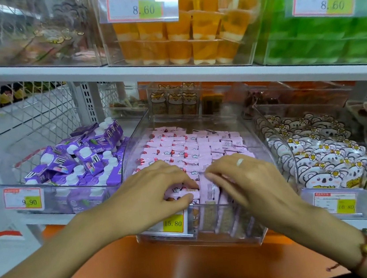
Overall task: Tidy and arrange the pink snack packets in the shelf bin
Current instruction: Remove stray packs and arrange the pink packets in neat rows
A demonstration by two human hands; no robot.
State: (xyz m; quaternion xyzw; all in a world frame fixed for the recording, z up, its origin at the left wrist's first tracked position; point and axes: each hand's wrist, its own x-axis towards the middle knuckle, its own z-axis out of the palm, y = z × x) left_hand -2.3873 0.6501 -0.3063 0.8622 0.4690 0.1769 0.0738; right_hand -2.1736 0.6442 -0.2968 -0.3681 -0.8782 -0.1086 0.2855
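A: Where do the pink snack packets sit?

B: In the clear shelf bin at the middle of the lower shelf, between a bin of purple drink cartons on the left and a bin of koala-printed packs on the right.

A: How do they look?

B: Small, flat, pale pink wrappers. The far rows lie in fairly even lines; those toward the left show a red mark and a white cloud shape, those toward the right show plain backs with small print. At the near wall some stand on edge, with a brown filling showing through clear parts.

A: And the hands?

B: Both are over the near end of the bin. The left hand pinches a pink packet with a cartoon print between thumb and fingers. The right hand, with a ring on one finger, has its fingers curled down onto the upright packets just beside it; whether it grips one I cannot tell.

A: Anything on the bin front?

B: A price tag reading 15.80.
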